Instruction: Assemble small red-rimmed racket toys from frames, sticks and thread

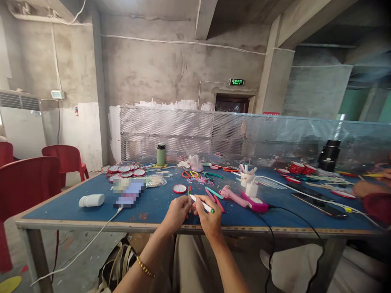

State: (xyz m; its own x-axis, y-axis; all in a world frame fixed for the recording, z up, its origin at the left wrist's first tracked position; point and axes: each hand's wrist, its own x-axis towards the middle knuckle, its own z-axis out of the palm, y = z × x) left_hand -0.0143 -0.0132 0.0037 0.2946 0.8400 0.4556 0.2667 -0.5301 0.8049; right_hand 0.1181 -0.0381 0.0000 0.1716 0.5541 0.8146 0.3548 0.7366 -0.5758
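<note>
My left hand [177, 211] pinches a thin flat stick [190, 190] upright near the table's front edge. The stick's upper part is red, with green below. In my right hand [210, 221] is a white marker pen [204, 204] with a green end; its tip meets the stick or is very close to it. Just beyond my hands lies a round white disc with a red rim [179, 189]. To the right are pink-red handled pliers [216, 200] and a pink glue gun [233, 196]. My fingers hide the stick's lower end.
Left stand a white bottle [91, 200], a blurred flat object [131, 193] and piled red-rimmed discs [124, 170]. Behind are a green flask [161, 155] and a cup of markers [247, 179]. Cables trail from a magenta box [255, 202]. Another person's hand [369, 189] is at right.
</note>
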